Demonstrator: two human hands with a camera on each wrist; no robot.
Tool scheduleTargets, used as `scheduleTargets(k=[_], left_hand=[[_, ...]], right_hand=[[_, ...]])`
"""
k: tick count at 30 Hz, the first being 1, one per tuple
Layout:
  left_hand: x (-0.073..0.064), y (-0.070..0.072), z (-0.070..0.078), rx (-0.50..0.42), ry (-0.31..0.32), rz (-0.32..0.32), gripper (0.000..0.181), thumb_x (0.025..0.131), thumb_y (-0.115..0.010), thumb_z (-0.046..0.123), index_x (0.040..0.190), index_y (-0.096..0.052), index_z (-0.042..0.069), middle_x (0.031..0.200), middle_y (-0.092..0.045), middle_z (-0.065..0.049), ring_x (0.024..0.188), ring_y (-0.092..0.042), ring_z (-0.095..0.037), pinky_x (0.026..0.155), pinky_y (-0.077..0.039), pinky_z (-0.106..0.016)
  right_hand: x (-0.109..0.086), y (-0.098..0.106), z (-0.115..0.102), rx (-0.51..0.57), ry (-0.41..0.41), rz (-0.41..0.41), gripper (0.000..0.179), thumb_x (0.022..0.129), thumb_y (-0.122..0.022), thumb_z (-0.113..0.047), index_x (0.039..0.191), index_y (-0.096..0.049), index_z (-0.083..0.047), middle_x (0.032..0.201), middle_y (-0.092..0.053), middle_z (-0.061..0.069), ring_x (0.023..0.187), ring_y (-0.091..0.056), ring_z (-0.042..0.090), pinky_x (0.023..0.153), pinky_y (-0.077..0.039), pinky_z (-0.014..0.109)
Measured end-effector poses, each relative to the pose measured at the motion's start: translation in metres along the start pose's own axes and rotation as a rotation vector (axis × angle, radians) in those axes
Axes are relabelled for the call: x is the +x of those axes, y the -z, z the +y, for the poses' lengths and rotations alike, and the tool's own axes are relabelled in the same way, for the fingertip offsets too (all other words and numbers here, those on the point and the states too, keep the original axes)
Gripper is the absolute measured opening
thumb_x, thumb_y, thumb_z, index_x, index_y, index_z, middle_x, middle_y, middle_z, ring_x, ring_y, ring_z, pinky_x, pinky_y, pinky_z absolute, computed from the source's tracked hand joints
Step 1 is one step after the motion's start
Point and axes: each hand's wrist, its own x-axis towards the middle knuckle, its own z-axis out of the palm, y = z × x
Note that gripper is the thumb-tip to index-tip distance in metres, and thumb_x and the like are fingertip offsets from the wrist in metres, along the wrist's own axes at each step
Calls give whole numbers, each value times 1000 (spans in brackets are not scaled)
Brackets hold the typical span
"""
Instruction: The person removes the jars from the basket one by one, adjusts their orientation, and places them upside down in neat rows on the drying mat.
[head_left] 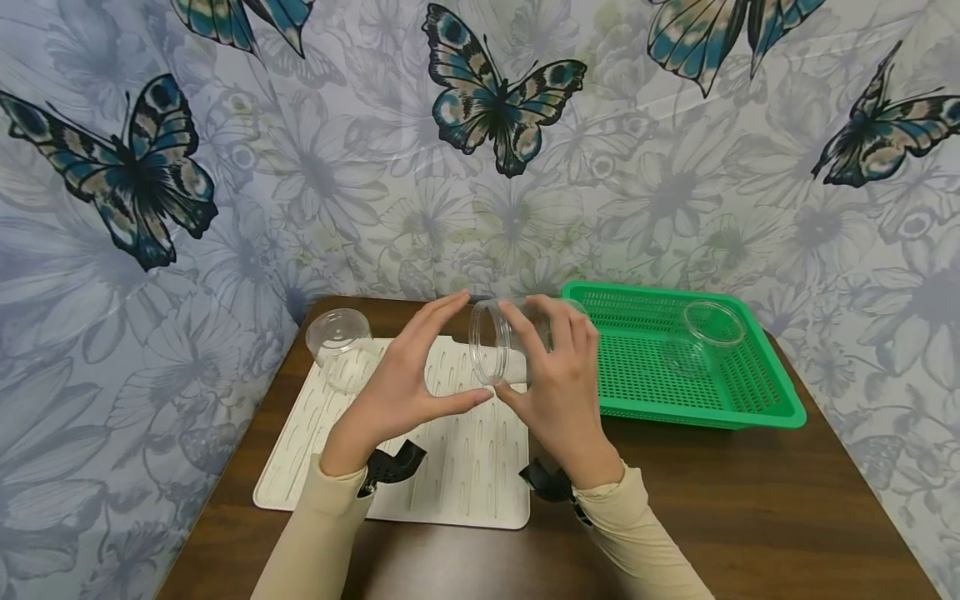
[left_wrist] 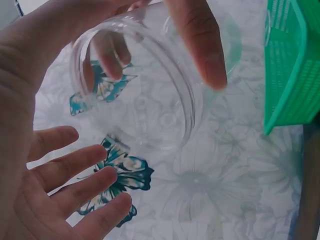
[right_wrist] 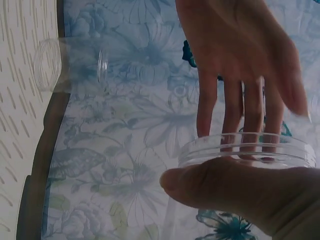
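Note:
My right hand (head_left: 558,375) grips a clear plastic jar (head_left: 487,342), tipped on its side with its wide ringed mouth facing left. In the right wrist view, the right thumb (right_wrist: 215,185) lies just below the jar's rim (right_wrist: 250,147). My left hand (head_left: 401,367) holds nothing; its fingers are straight and spread, its thumb pointing at the rim from the left. The left wrist view shows the left fingers (left_wrist: 95,175) apart from the jar (left_wrist: 150,100). Another clear jar (head_left: 339,333) stands mouth down on the white ridged mat (head_left: 450,467), left of the left hand.
A green perforated basket (head_left: 652,408) stands at the back right, with a clear jar (head_left: 705,333) inside it. Both mat and basket lie on a dark wooden table (head_left: 720,508). Behind the table hangs a floral cloth (head_left: 322,175) with butterflies.

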Motion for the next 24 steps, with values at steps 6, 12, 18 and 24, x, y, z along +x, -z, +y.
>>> scheduleTargets(k=[6, 12, 18, 24], left_hand=[[8, -8, 2, -13, -2, -21, 114, 85, -98, 36, 175, -29, 23, 173, -37, 2, 159, -37, -21, 123, -39, -55], [12, -11, 2, -22, -18, -15, 112, 84, -99, 32, 173, -32, 17, 172, -40, -5, 158, -39, -22, 123, -39, -53], [13, -12, 3, -43, -49, -2, 109, 84, -99, 28, 171, -36, 18, 169, -43, -4, 142, -51, -21, 110, -50, -51], [11, -9, 5, -56, -76, 23, 106, 81, -101, 27, 168, -42, 16, 166, -46, -4, 141, -54, -21, 110, -51, -45]], right_hand=[[1, -3, -13, -16, 30, 36, 115, 52, -114, -20, 154, -61, -16, 141, -56, 21, 125, -50, 44, 111, -38, 65], [2, -4, -20, -50, 46, 68, 108, 55, -109, -12, 153, -62, -18, 141, -57, 21, 126, -51, 45, 111, -39, 64], [0, -4, -22, -45, 46, 85, 107, 60, -110, -15, 155, -62, -18, 143, -57, 20, 129, -51, 44, 115, -38, 64], [-3, -4, -21, -25, 76, 99, 105, 66, -110, -26, 158, -60, -16, 145, -57, 20, 131, -52, 43, 120, -36, 65]])
